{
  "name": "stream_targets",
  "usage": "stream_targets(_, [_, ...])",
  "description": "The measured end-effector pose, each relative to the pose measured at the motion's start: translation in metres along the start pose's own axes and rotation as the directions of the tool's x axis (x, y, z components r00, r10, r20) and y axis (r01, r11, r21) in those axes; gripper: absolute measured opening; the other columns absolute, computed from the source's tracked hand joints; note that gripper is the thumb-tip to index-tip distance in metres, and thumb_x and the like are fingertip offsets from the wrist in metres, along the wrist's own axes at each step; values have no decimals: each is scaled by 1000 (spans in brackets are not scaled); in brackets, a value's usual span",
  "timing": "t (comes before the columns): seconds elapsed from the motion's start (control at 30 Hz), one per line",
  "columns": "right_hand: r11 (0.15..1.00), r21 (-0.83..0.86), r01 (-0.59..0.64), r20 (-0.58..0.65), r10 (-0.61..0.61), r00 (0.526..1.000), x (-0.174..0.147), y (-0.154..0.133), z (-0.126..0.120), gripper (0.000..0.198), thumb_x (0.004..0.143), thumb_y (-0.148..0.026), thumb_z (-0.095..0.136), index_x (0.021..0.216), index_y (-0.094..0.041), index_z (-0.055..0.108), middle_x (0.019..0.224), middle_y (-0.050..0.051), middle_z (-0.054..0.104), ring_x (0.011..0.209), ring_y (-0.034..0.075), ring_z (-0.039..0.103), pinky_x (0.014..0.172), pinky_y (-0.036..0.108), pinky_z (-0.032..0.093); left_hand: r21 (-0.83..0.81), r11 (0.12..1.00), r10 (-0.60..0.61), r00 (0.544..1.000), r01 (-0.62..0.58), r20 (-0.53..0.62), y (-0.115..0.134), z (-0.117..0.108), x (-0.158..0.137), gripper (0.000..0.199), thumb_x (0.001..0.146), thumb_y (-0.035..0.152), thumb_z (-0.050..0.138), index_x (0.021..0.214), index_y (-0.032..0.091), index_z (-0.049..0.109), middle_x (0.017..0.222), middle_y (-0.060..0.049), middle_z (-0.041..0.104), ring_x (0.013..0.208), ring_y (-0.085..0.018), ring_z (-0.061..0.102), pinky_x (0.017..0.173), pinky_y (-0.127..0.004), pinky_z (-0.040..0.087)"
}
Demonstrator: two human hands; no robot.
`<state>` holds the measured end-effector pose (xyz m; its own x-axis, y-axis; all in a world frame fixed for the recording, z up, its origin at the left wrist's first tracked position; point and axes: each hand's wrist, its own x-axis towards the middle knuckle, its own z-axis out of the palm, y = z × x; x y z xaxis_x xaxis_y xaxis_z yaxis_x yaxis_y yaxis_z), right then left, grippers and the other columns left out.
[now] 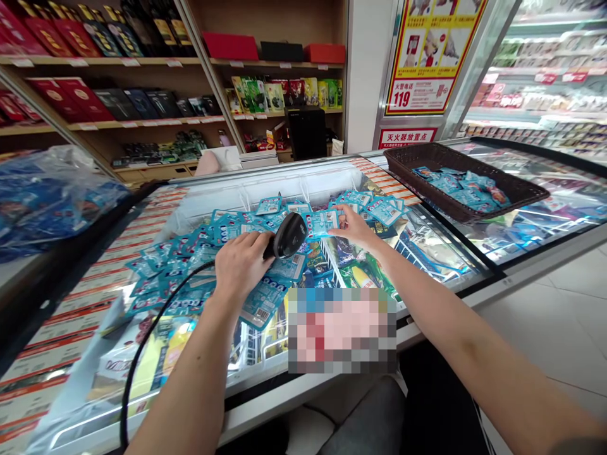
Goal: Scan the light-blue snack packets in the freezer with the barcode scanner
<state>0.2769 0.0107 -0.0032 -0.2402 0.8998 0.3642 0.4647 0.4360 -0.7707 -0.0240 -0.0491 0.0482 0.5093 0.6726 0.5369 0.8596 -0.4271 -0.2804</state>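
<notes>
My left hand [244,262] is wrapped round the handle of a black barcode scanner [290,236], whose head points right. A black cable [152,332] runs from it down along my left forearm. Between the thumb and fingers of my right hand [351,226] is a blue snack packet [321,224], its printed side with a barcode turned up, right beside the scanner head. Many more blue packets [187,253] lie in a loose pile on the freezer's glass top [142,354], around and left of my hands. One packet [265,303] lies nearer to me, below the scanner.
A brown woven basket [515,180] with blue packets stands on the glass at the right. At the left lies a clear plastic bag [52,196] of blue packets. Price-label strips [61,341] line the glass. Shelves [156,120] with boxes and bottles stand behind.
</notes>
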Motion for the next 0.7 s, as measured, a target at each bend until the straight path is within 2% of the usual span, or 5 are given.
stream_targets(0.3, [983,-182,34,-26,-39,999,-5,-12,-3,62,79,-45,62,134,-27,38,82,-1,57,70,19,58,72,34,47,-42,999,5,1000,-3,31,8,0,3,31,84,35,51,111,22,60,94,-9,68,94,-27,62,75,-36,41])
stream_targets(0.57, [983,-169,77,33,-72,997,-5,-12,-5,63,84,-43,56,139,-28,31,84,0,55,73,18,57,72,34,47,-43,997,61,998,-61,-5,21,-2,8,29,88,36,47,110,22,61,89,-7,67,89,-25,62,71,-34,40])
stream_targets(0.7, [984,-149,92,23,-89,996,-4,-8,-4,63,83,-41,57,139,-28,32,84,-1,54,74,18,58,71,33,47,-52,996,70,997,-70,-16,23,-1,8,29,89,37,46,109,22,60,88,-7,67,89,-25,62,70,-34,40])
